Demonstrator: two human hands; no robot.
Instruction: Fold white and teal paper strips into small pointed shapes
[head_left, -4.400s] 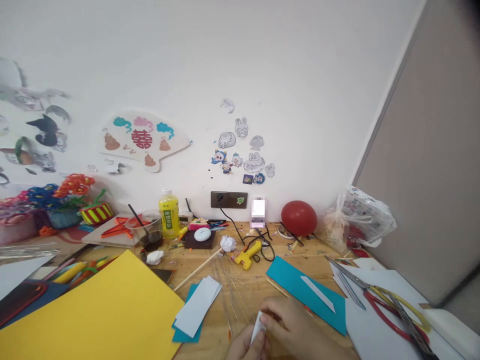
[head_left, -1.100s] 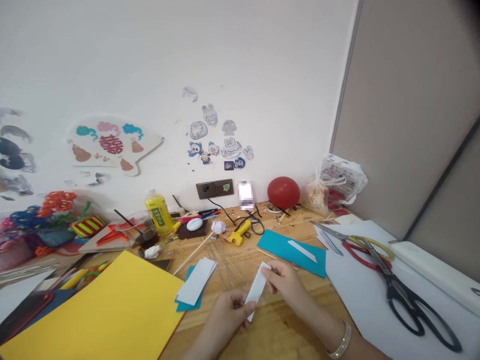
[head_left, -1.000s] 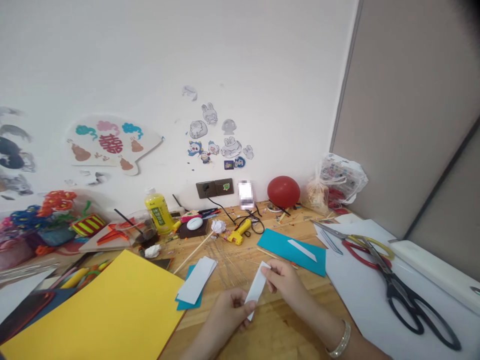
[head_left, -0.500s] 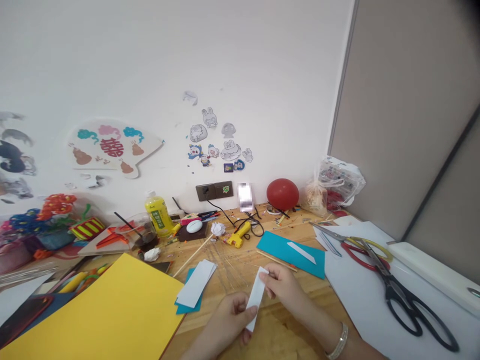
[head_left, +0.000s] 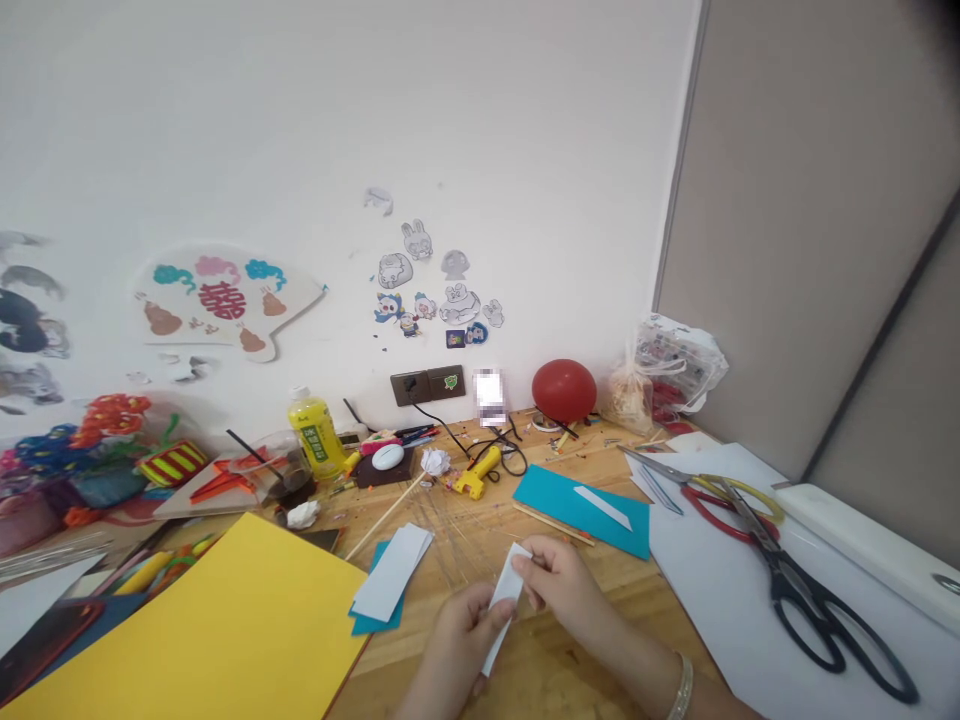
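A narrow white paper strip point(head_left: 498, 640) slants between my two hands, above the wooden table. My left hand point(head_left: 466, 630) is closed on its left edge, thumb on top. Near the upper end, my right hand point(head_left: 553, 578) pinches the same strip between thumb and fingers. To the left lie white paper pieces point(head_left: 391, 575) on top of blue paper point(head_left: 377, 626). Beyond my right hand rests a blue sheet point(head_left: 559, 503) with a thin white strip point(head_left: 604, 507) on it.
A large yellow sheet point(head_left: 202, 635) covers the left side. Black-handled scissors point(head_left: 810, 600) and red-and-yellow-handled scissors point(head_left: 731, 508) lie on white paper point(head_left: 720, 620) at right. Behind are a yellow glue gun point(head_left: 478, 475), a red balloon point(head_left: 564, 390) and a drink bottle point(head_left: 315, 435).
My right hand has shifted slightly left and down along the strip, its thumb now further over the upper end. My left hand has moved a little, still gripping the strip.
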